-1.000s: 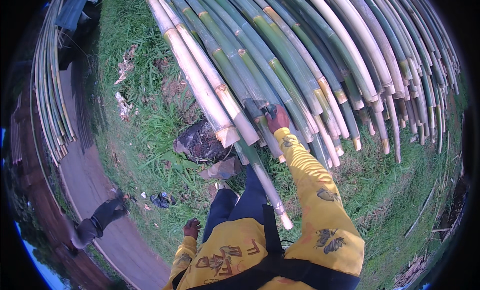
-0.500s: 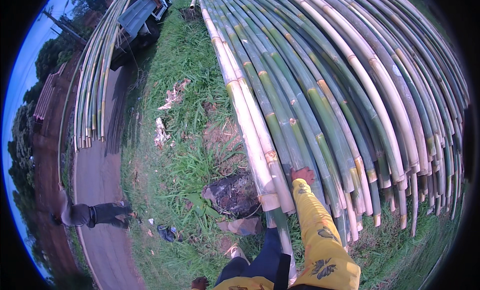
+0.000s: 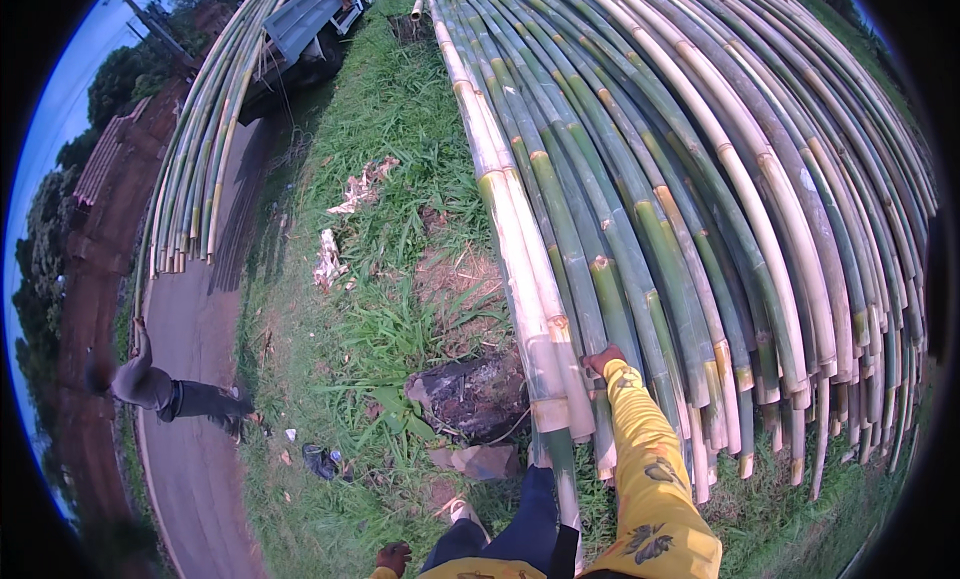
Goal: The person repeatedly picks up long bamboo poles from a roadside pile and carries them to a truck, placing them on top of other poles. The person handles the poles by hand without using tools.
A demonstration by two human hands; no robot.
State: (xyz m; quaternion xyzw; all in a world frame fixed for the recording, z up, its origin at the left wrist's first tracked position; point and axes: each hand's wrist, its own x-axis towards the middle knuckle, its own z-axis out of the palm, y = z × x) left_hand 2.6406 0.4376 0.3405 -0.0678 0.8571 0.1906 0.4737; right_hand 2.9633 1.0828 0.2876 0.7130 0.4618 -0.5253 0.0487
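A large pile of long green and pale bamboo poles (image 3: 690,259) fans out in front of me and to the right, cut ends nearest me. My right hand (image 3: 602,361), in a yellow patterned sleeve, is closed around a greenish bamboo pole (image 3: 604,434) near its cut end. Just left of it lie pale, whitish poles (image 3: 520,249) at the pile's edge. Low in the picture, by my dark-trousered leg, my left hand (image 3: 394,557) hangs loosely open, apparently with nothing in it.
A dark stump or rock (image 3: 468,394) and a flat stone (image 3: 485,459) sit in the grass before my feet. Leftward, a person (image 3: 165,387) on the paved road (image 3: 190,324) reaches up to a pole beside a truck (image 3: 305,24) carrying more bamboo (image 3: 205,169).
My right hand has gone from lying on the poles to gripping one, whose cut end now shows beside my sleeve. The person's pole has swung closer to the truck's bundle.
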